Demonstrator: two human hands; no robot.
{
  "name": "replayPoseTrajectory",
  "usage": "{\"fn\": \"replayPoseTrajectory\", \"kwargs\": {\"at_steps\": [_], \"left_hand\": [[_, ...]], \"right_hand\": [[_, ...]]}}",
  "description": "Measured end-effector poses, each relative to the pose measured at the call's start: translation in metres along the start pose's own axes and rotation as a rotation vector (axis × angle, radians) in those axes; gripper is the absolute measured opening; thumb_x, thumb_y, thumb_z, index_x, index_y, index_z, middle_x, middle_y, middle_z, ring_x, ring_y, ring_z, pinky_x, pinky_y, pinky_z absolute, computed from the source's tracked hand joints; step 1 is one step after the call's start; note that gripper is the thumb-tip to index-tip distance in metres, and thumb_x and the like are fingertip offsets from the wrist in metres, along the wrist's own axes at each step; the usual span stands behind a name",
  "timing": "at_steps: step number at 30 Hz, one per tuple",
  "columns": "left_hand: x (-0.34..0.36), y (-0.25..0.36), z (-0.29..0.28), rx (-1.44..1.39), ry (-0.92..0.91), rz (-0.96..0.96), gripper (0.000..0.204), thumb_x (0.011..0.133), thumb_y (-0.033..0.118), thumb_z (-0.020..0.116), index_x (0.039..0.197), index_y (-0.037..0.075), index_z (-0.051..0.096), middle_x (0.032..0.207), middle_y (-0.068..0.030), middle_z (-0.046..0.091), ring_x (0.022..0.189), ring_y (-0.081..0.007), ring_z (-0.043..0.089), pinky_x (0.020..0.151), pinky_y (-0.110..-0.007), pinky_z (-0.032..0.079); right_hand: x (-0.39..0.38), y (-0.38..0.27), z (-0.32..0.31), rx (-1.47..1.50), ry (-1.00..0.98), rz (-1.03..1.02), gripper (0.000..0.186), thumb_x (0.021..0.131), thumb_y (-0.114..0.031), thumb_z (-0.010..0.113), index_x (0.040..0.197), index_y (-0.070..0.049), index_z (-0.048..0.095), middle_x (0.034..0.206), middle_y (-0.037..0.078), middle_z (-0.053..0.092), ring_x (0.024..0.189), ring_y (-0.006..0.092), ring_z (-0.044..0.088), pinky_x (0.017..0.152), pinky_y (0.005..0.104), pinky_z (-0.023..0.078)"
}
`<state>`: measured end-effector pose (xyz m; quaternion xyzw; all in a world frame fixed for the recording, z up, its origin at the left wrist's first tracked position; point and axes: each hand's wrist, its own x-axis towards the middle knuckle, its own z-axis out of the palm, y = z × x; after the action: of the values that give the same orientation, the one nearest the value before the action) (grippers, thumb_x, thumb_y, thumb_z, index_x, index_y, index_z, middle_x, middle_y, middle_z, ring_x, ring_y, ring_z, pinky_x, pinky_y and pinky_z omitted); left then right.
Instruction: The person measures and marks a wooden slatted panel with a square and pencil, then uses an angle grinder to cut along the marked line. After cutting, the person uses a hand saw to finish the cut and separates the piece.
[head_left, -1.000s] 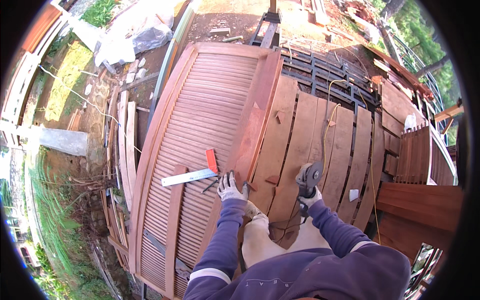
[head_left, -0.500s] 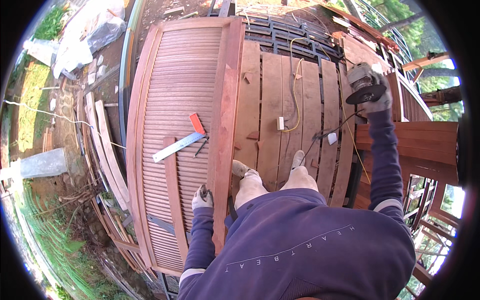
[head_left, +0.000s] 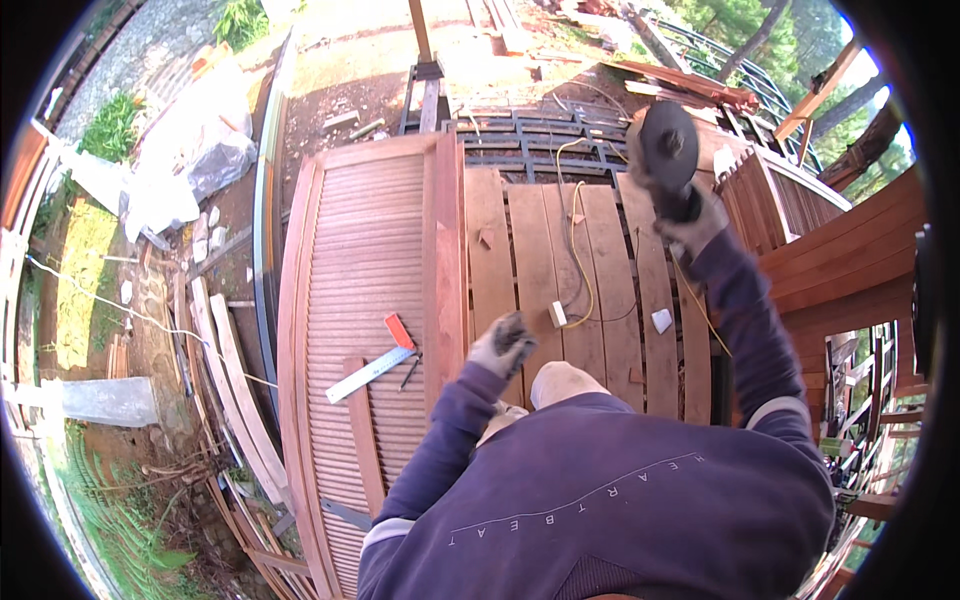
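My right hand (head_left: 690, 215), in a grey work glove, is raised and grips a dark angle grinder (head_left: 667, 150) with its round disc upward, above the reddish deck boards (head_left: 600, 270). A yellow cord (head_left: 577, 240) trails across those boards. My left hand (head_left: 505, 343), also gloved, hangs loosely with bent fingers just right of an upright wooden beam (head_left: 445, 260), holding nothing. On the slatted wooden panel (head_left: 365, 260) to the left lie a metal square with an orange handle (head_left: 375, 365) and a dark pencil-like tool (head_left: 411, 372).
Two small white pieces (head_left: 660, 320) lie on the deck boards. Stacked reddish planks (head_left: 850, 270) stand at the right. Loose boards (head_left: 230, 390) lean along the panel's left edge. White plastic sheeting (head_left: 180, 160) and grass lie far left; a dark metal frame (head_left: 530, 135) sits beyond the deck.
My right hand has lifted the grinder higher and toward the middle. My left hand came up off the panel. The view has tilted forward over the deck.
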<state>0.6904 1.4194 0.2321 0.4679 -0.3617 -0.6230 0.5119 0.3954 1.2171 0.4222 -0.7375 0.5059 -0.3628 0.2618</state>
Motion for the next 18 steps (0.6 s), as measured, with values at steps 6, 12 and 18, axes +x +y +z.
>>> {"fn": "replayPoseTrajectory", "kwargs": {"at_steps": [6,12,18], "left_hand": [[0.100,-0.049,0.105,-0.009,-0.256,-0.011,0.062,0.081,0.013,0.080,0.130,0.004,0.045,0.111,-0.0082,0.062,0.093,-0.0156,0.063,0.085,-0.031,0.054],[0.145,0.003,0.102,-0.423,-0.276,-0.268,0.034,0.088,0.012,0.073,0.116,0.001,0.057,0.093,-0.0153,0.069,0.072,-0.0298,0.069,0.059,-0.044,0.059],[0.182,0.049,0.109,-0.710,-0.706,-0.346,0.047,0.086,0.034,0.074,0.115,0.001,0.057,0.099,-0.0162,0.067,0.079,-0.0289,0.069,0.070,-0.041,0.059]], "right_hand": [[-0.053,0.061,0.140,0.575,-0.050,0.453,0.044,0.070,-0.009,0.084,0.107,0.000,0.063,0.095,0.008,0.070,0.082,0.0149,0.066,0.077,0.0325,0.055],[-0.008,0.070,0.130,1.426,-0.155,0.566,0.058,0.090,-0.046,0.065,0.126,-0.001,0.052,0.105,0.017,0.066,0.087,0.0290,0.069,0.079,0.0419,0.057],[0.053,0.061,0.114,1.804,-0.372,0.448,0.063,0.095,-0.054,0.055,0.132,-0.003,0.048,0.104,0.016,0.066,0.087,0.0338,0.068,0.079,0.0466,0.058]]}}
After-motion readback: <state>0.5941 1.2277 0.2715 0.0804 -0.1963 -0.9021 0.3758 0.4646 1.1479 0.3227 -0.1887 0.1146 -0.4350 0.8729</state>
